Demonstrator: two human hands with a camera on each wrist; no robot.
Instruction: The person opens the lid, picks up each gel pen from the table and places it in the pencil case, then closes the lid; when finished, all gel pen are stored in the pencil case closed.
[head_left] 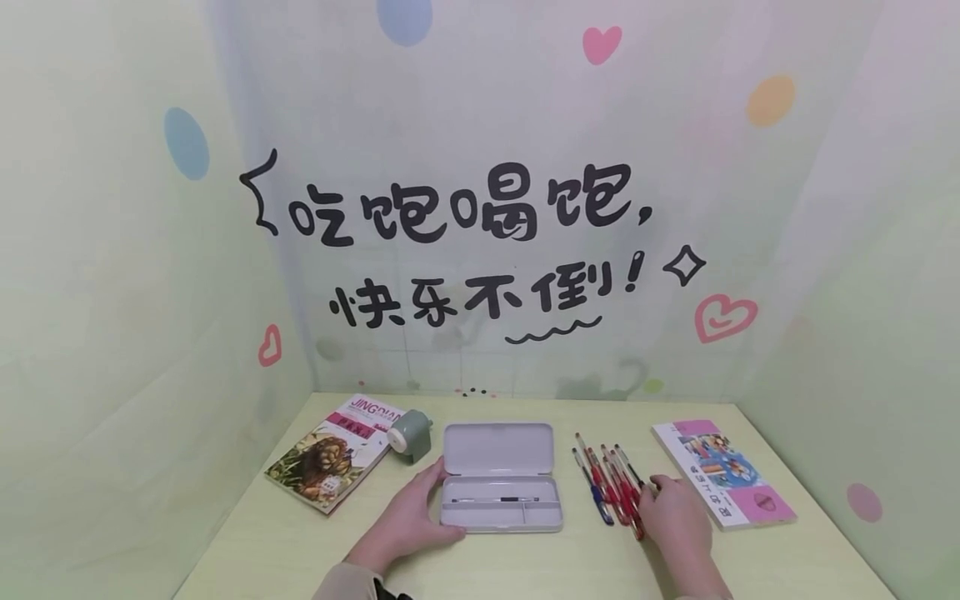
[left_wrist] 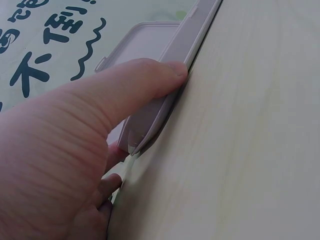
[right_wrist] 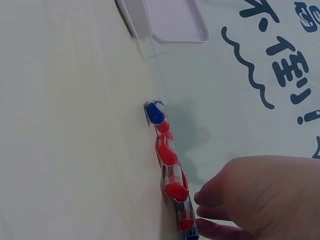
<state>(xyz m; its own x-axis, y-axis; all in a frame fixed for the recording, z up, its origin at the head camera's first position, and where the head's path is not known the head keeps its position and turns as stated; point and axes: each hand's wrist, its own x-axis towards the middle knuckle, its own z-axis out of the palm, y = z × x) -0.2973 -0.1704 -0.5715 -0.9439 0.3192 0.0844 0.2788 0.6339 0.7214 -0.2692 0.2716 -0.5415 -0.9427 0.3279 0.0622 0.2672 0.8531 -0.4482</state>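
Note:
A pale lilac pencil case [head_left: 501, 527] lies with its lid raised, and one pen [head_left: 495, 499] rests in its long upper compartment. My left hand [head_left: 411, 518] grips the case at its left end; the thumb [left_wrist: 172, 75] presses on the front wall and the other fingers reach round the side. To the right of the case lies a bunch of capped pens [head_left: 611, 492], mostly red with a blue and a black one. Beside the bunch's right side is my right hand [head_left: 678, 517], its loosely bent fingertips close to the nearest pens; any contact is unclear.
On the left lies a book with a lion cover [head_left: 322, 458], with a grey-green pencil sharpener [head_left: 412, 437] at its right edge. A pink and white book [head_left: 723, 475] lies at the right, just beyond the right hand. Printed walls [head_left: 480, 367] enclose the table [head_left: 517, 571].

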